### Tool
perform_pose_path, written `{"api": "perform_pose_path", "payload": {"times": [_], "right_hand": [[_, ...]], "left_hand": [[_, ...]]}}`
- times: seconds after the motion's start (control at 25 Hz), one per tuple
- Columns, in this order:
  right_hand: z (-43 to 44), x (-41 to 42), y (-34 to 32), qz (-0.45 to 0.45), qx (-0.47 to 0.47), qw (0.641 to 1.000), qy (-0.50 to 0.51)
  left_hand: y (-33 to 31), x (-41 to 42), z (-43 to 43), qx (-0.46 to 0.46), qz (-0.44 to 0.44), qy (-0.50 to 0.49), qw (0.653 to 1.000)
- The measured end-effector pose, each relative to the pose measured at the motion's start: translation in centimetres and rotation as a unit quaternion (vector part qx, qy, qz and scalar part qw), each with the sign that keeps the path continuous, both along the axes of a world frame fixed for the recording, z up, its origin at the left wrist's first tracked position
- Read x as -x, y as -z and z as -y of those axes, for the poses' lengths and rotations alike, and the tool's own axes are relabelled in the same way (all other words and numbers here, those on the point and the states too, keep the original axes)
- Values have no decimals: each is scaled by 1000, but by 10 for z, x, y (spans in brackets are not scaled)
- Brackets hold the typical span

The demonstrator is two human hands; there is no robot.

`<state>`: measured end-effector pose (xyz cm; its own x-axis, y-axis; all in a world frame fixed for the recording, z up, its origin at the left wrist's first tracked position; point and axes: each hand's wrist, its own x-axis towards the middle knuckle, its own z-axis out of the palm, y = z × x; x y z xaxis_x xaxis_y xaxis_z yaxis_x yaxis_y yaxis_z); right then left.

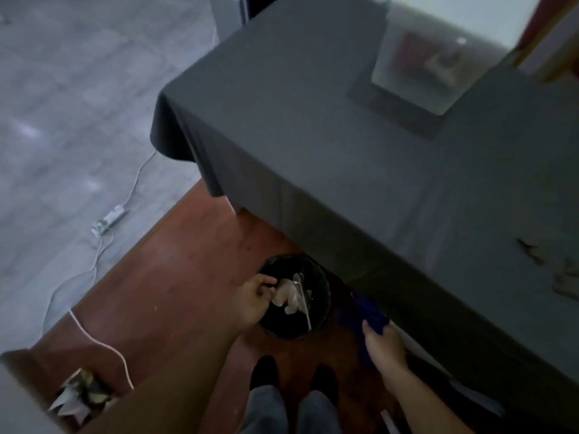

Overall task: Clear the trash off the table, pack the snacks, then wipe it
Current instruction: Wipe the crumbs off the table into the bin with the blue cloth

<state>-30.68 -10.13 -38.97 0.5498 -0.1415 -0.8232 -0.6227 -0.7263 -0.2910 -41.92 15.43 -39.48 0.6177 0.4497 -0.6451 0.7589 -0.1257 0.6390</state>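
The left hand (255, 297) gripped the round black bin's rim (326, 286); the right hand (383, 341) clutched a blue cloth (365, 311); brown crumbs (560, 270) remained unwiped on the grey-clothed table (313, 126).

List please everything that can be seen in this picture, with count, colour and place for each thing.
table: one, under a dark grey cloth, upper right
clear box: one, see-through, contents blurred, far end of the table
scraps: a few, brownish, right edge of the table
trash bin: one, black, on the floor by the table's near edge
trash: pale pieces, count unclear, inside the bin
cloth: one, blue, in the right hand
power strip: one, white with cable, on the grey floor, left
left hand: at the bin's rim
right hand: grips the cloth
feet: two, dark, bottom centre
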Motion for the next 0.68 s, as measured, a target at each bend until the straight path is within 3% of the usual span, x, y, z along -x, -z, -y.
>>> {"api": "perform_pose_path", "payload": {"times": [0.2, 0.36, 0.56, 0.68], "right_hand": [[-43, -23, 112, 18, 55, 995, 85], [-61, -19, 205, 90, 124, 987, 54], [-73, -13, 275, 109, 91, 990, 17], [-71, -18, 272, 61, 82, 993, 62]], "left_hand": [[131, -13, -18, 47, -36, -71, 996], [231, 3, -20, -21, -96, -100, 990], [291, 10, -20, 47, -112, -197, 973], [291, 8, -25, 68, -89, -240, 964]]}}
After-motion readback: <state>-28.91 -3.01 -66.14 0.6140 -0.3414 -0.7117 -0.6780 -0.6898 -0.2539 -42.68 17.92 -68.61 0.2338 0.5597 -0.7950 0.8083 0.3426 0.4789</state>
